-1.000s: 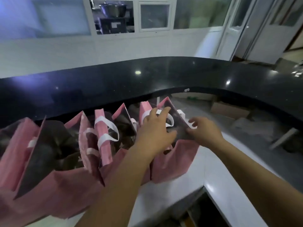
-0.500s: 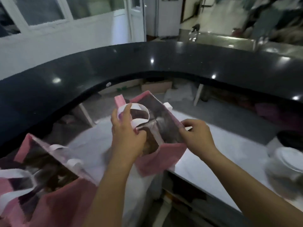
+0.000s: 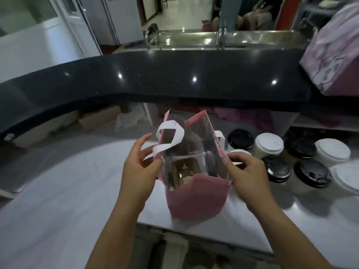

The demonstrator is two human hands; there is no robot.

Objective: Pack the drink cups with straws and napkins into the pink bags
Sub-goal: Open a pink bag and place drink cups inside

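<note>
On table [image 3: 58,191], left hand [image 3: 138,171] and right hand [image 3: 248,173] pinching opposite rims of open pink bag [image 3: 196,197]; lidded cups [image 3: 269,145] standing beside.

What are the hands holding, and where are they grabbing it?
The pink bag: the left hand pinches its left top edge, the right hand grips its right top edge.
</note>
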